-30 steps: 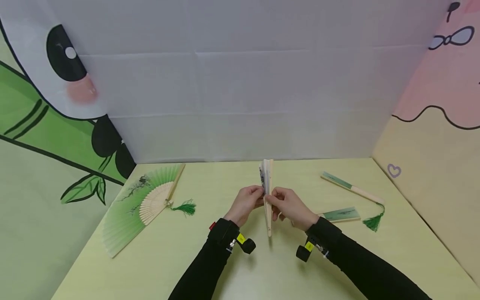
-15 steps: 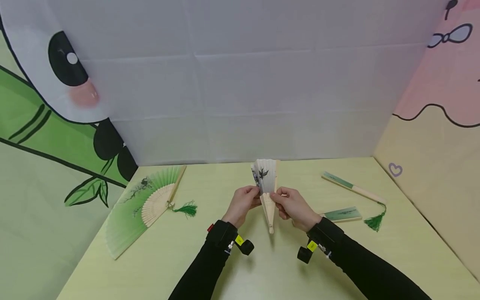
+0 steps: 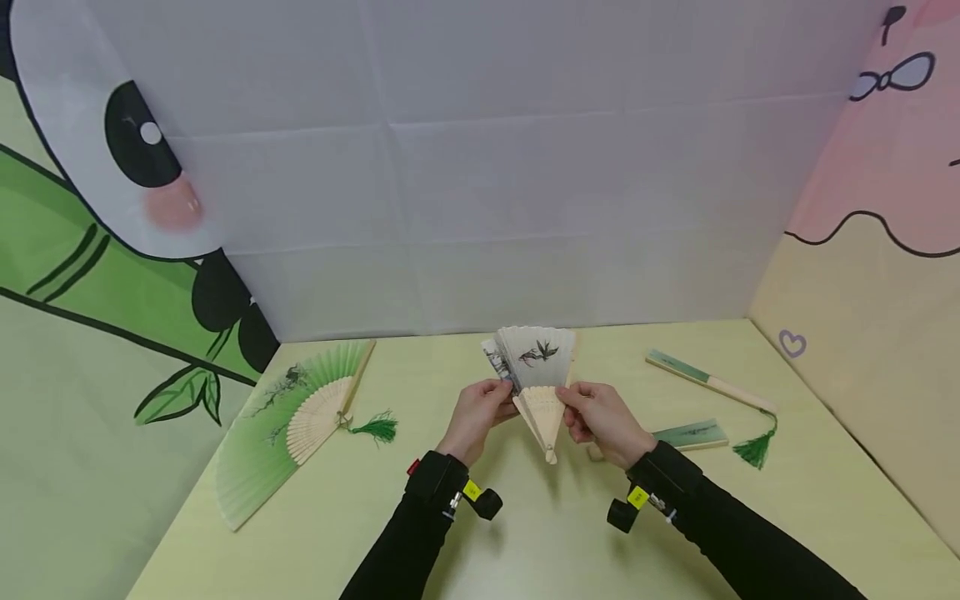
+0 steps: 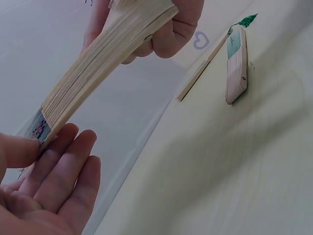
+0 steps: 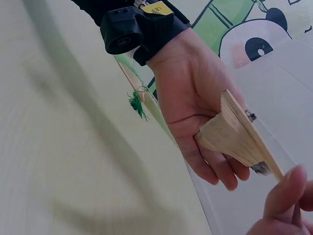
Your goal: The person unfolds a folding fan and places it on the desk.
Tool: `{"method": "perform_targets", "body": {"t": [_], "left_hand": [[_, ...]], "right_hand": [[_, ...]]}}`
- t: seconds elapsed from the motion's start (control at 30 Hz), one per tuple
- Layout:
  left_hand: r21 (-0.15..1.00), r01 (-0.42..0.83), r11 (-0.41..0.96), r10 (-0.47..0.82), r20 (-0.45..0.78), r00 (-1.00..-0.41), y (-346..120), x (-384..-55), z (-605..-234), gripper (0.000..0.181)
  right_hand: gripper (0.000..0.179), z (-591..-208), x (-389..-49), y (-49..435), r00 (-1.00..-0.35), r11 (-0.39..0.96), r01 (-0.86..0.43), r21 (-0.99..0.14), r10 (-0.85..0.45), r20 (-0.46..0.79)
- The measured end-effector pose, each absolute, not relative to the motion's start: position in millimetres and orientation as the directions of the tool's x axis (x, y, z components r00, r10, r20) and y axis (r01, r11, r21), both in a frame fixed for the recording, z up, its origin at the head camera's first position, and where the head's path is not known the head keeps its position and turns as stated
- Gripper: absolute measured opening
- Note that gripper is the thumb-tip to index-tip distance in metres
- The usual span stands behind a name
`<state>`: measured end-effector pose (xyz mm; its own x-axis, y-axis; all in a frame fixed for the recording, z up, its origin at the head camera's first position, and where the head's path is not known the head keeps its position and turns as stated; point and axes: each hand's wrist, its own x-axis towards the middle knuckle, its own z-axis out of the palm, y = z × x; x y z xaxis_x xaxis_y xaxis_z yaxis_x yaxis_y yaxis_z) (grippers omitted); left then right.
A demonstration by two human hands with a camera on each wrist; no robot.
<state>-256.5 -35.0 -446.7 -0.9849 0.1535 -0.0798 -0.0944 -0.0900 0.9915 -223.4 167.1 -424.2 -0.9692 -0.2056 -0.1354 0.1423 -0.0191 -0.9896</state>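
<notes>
A partly spread folding fan [image 3: 538, 358], white with a dark leafy print and pale slatted ribs, is held up over the middle of the table. My left hand [image 3: 477, 417] pinches its left side between thumb and fingers. On the other side my right hand [image 3: 603, 421] grips the outer rib. The left wrist view shows the rib stack [image 4: 93, 68] edge-on, with the left thumb [image 4: 19, 151] pressed on its printed end. In the right wrist view the ribs [image 5: 232, 132] fan out between both hands, pivot end toward the camera.
A green folding fan [image 3: 288, 425] lies spread at the left, its green tassel [image 3: 375, 427] beside it. Two closed green fans lie at the right: a tasselled one [image 3: 705, 379] farther back and another [image 3: 692, 434] partly behind the right hand. A pale wall [image 3: 480, 283] borders the table's back edge.
The white fan has gone from nearly closed to partly spread, showing its leafy print. My hands have moved slightly apart, and the head view has tipped a little upward.
</notes>
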Motion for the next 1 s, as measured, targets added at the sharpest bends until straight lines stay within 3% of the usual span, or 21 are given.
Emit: {"method": "perform_targets", "body": {"t": [0.53,1.0], "left_hand": [[0.961,-0.183,-0.208,0.215,-0.138,-0.967,-51,-246,-443,0.017],[0.943,-0.166,-0.288,0.150,-0.127,-0.981,-64,-242,-454,0.014]], "right_hand": [[0.026,-421,-218,178,-0.955,-0.172,0.206,-0.963,-0.251,-0.159],[0.019,-426,-212,186,-0.940,-0.302,0.302,-0.904,-0.252,-0.230]]}}
